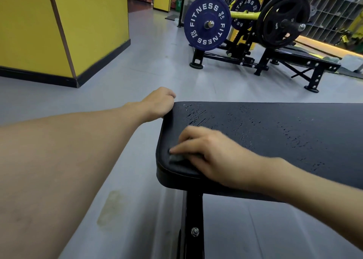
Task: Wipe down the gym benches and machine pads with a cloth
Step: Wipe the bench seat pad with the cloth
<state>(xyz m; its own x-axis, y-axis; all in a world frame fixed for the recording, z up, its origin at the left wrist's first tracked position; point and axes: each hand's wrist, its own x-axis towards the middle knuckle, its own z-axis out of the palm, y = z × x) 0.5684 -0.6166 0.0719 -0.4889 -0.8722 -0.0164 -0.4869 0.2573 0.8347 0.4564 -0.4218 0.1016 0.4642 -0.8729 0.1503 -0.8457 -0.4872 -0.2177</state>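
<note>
Two bare hands at the end of a black padded desk [275, 133], one gripping it and one on a cloth.

The right hand [208, 154] lies flat on the near left corner of the pad, its fingers [188, 139] stretched out close together and pressing down on a small grey cloth [175, 157]. Most of the cloth is hidden under the palm, with only a blurred edge showing past the fingertips. The left hand [159, 103] is at the far left corner, its fingers curled over the end edge of the pad and the forearm reaching in from the left. Glossy flecks streak the pad's top between the two hands and beyond. The desk stands on a black metal leg [193, 225] over the grey floor [137, 72]. Behind it, well apart, a machine carries a blue weight plate [207, 22] marked FITNESS and a black plate [282, 20] — a yellow wall [88, 23] stands to the left.
</note>
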